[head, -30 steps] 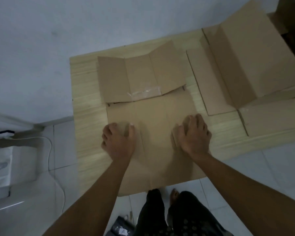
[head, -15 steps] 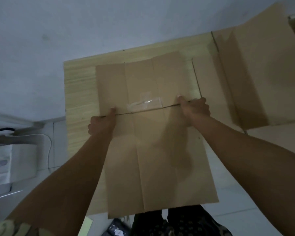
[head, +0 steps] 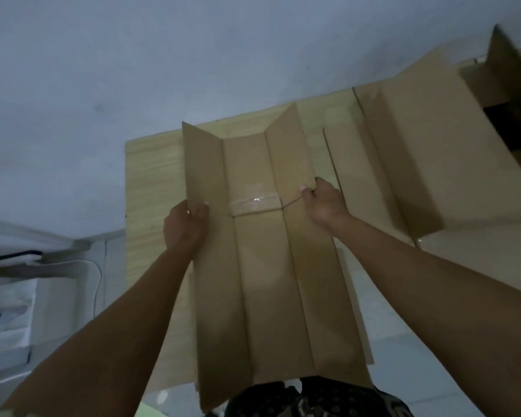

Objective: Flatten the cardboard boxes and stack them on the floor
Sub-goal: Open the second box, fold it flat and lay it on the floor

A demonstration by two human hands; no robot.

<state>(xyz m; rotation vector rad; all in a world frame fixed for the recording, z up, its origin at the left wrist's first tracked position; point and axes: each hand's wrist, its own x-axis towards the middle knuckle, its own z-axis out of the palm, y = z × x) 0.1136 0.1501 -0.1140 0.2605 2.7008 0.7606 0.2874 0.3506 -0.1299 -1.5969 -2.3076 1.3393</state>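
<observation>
From the head camera, both bare arms reached forward and down over a pale wooden board [head: 151, 182] that lay on the white tiled floor [head: 418, 341] against a grey wall [head: 193, 49].

The flattened cardboard box [head: 268, 281] was held between the 2 hands, above the board and angled toward the person, its near edge close to the patterned dark clothing [head: 313, 398] at the bottom of the view. It showed 3 long panels divided by 2 lengthwise creases. The 2 outer panels bent upward beyond the hands, so the far part formed a shallow trough. A strip of clear tape [head: 254, 203] crossed the middle panel at the level of the hands.

The left hand [head: 185, 225] gripped the left edge of the box, thumb on the upper face and fingers curled beneath. The right hand [head: 324, 204] pinched the right edge at the same level, its fingertips folded over the edge.

To the right, a second opened cardboard box [head: 427, 152] lay spread on the board, its panels partly raised, well apart from the held box. Behind it, at the upper right corner, a third carton [head: 506, 76] stood with a dark opening.

On the left, a white cable [head: 98, 284] ran across the floor beside a white, blurred object [head: 9, 314] that could not be identified.
</observation>
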